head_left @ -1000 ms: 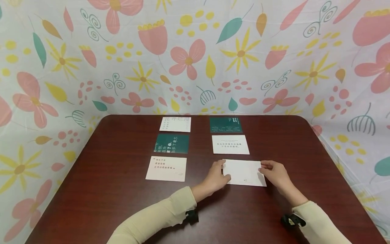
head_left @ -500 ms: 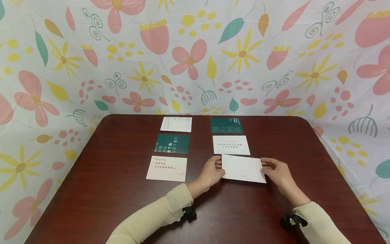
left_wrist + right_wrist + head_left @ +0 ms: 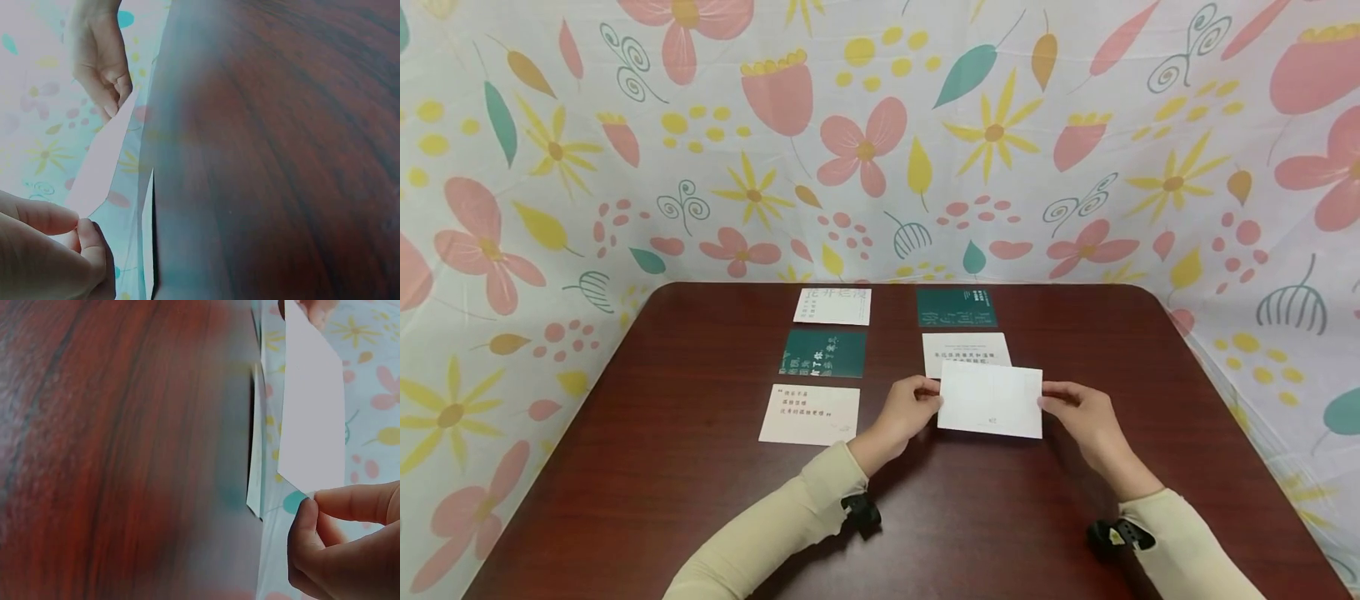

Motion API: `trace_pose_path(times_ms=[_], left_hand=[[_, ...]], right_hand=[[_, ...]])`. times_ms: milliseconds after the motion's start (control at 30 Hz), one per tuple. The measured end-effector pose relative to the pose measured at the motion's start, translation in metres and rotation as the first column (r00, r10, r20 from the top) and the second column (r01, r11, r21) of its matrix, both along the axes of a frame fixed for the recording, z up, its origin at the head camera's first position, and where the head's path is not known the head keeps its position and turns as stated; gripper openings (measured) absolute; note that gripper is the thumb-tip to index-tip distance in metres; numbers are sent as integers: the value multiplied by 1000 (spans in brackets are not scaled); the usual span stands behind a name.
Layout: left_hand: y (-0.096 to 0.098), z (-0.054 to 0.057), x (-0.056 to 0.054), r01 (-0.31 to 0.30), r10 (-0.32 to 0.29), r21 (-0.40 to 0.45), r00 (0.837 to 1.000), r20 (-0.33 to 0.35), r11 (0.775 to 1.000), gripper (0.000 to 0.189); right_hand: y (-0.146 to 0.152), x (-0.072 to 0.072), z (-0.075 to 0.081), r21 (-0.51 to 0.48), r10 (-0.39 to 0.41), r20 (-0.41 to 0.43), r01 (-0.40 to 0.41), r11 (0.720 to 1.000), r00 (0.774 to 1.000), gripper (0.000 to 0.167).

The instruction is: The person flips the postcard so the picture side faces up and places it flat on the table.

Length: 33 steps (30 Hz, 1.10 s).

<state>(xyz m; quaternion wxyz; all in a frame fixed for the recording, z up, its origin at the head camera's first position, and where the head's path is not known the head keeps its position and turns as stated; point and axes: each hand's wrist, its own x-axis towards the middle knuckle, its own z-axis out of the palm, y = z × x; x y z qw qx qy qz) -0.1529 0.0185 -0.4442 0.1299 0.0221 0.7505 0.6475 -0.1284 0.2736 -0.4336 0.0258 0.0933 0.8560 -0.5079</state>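
Observation:
A white card (image 3: pixel 990 398) with a tiny mark near its lower edge is held above the table between both hands. My left hand (image 3: pixel 904 410) pinches its left edge between thumb and fingers. At the opposite edge, my right hand (image 3: pixel 1088 419) pinches it the same way. Both wrist views show the card lifted off the wood, with the left hand (image 3: pixel 59 253) and the right hand (image 3: pixel 350 540) each gripping an end. Behind it, a white card with dark print (image 3: pixel 967 347) lies on the table, its lower part hidden by the held card.
On the dark wooden table (image 3: pixel 625 500) a pinkish card (image 3: pixel 810 414), a green card (image 3: pixel 822 353) and a white lettered card (image 3: pixel 832 307) form a left column. Another green card (image 3: pixel 956 307) lies at the back right. A floral cloth (image 3: pixel 865 217) hangs behind the table.
The white card has been raised off the table and moved slightly left and away, now overlapping the printed card behind it in the head view. Both hands moved with it.

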Motion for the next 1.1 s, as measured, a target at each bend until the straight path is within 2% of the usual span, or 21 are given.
trace_pose_path(times_ms=[133, 267, 433, 533, 633, 767, 833, 900, 967, 1067, 1100], left_hand=[[-4, 4, 0, -8, 8, 22, 1000, -6, 1000, 16], [-7, 8, -2, -32, 34, 50, 999, -38, 998, 14], [-8, 9, -5, -51, 57, 126, 997, -43, 991, 12], [-9, 9, -6, -56, 61, 175, 998, -21, 983, 12], [-9, 8, -7, -67, 68, 223, 998, 2, 972, 14], [-11, 8, -8, -69, 71, 271, 997, 4, 960, 16], [-12, 8, -8, -63, 67, 267, 998, -4, 962, 16], [-14, 8, -8, -52, 59, 236, 998, -23, 970, 14], [-16, 8, -8, -32, 42, 186, 998, -48, 982, 12], [-18, 7, -5, -3, 11, 71, 995, -102, 997, 10], [-19, 6, -4, 4, 1, 40, 993, -120, 999, 10]], right_hand=[[0, 0, 1, -89, -3, -38, 0, 996, 999, 40], [-1, -2, 2, -195, 3, -79, -18, 981, 997, 35], [-2, -3, 4, -277, -1, -102, -28, 960, 995, 31], [-3, -3, 4, -356, 5, -127, -50, 933, 992, 28], [-3, -3, 3, -445, 17, -161, -88, 891, 987, 26], [-1, -2, -3, -466, 58, -224, -159, 870, 973, 25], [1, -3, -7, -456, 81, -245, -189, 870, 966, 27], [2, -4, -8, -413, 102, -238, -196, 890, 966, 32], [2, -3, -9, -383, 90, -212, -168, 908, 973, 37], [-1, -1, -6, -261, 67, -143, -103, 960, 987, 42], [-2, -1, -5, -241, 51, -125, -81, 967, 991, 41]])
